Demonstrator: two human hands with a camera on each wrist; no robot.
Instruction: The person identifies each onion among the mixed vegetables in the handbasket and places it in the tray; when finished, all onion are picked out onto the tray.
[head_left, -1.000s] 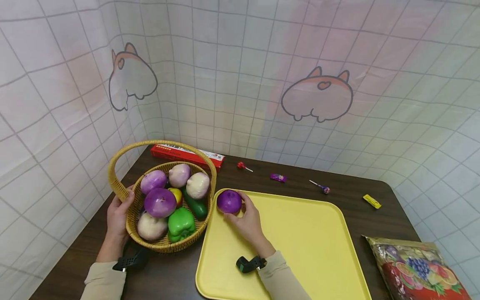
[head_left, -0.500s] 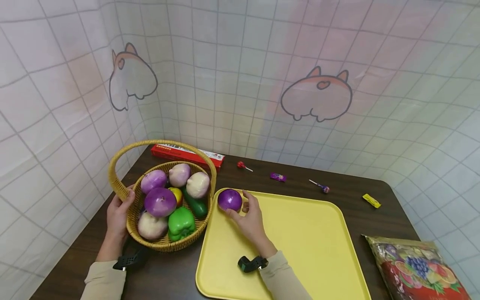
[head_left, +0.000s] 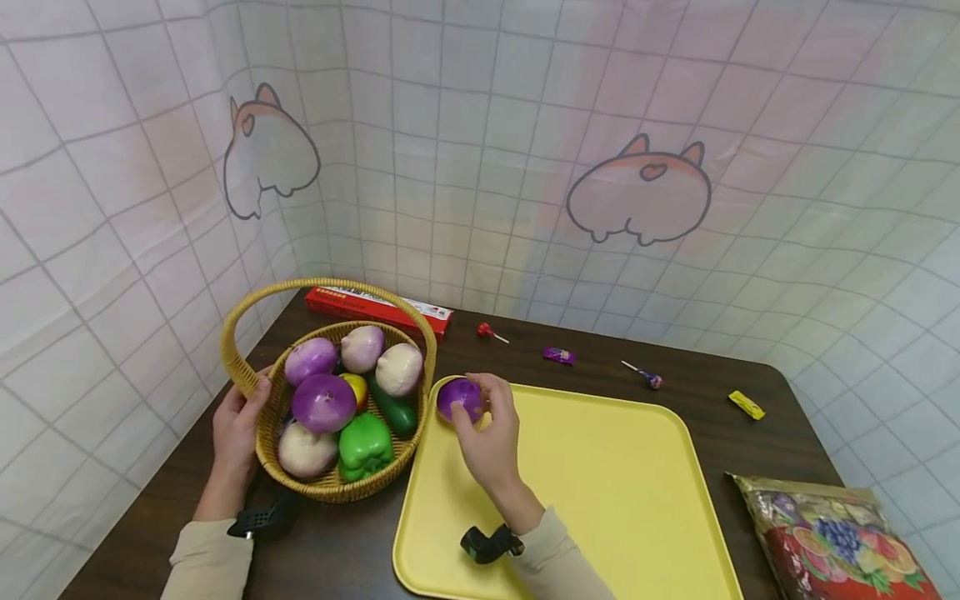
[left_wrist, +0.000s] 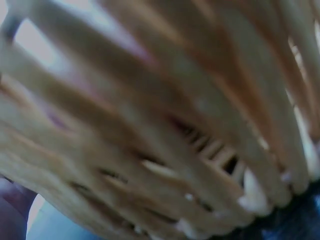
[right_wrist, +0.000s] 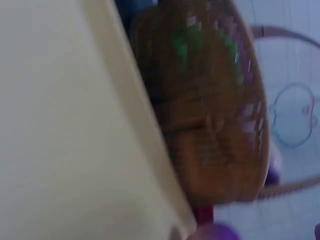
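Note:
A purple onion (head_left: pixel 458 397) sits in the far left corner of the yellow tray (head_left: pixel 600 483). My right hand (head_left: pixel 487 421) curls over it from the right, thumb in front and fingers on top. My left hand (head_left: pixel 238 421) grips the left rim of the wicker basket (head_left: pixel 330 487) where the handle (head_left: pixel 322 287) joins. The basket holds several onions, a green pepper (head_left: pixel 363 446), a dark cucumber (head_left: pixel 393 410) and a yellow piece. The left wrist view is filled with blurred wicker (left_wrist: pixel 165 125). The right wrist view shows the tray (right_wrist: pixel 65 130) and basket (right_wrist: pixel 210 110), blurred.
The brown table (head_left: pixel 360 550) stands in a corner of tiled cloth walls. A red box (head_left: pixel 378 307) lies behind the basket. Two lollipops (head_left: pixel 489 333) (head_left: pixel 643 375), a purple candy (head_left: pixel 559 356) and a yellow candy (head_left: pixel 746 405) lie behind the tray. A printed snack bag (head_left: pixel 832 533) lies at front right.
My right hand has turned and come over the purple onion, fingers now on top of it. The onion stays in the tray corner. My left hand keeps its hold on the basket.

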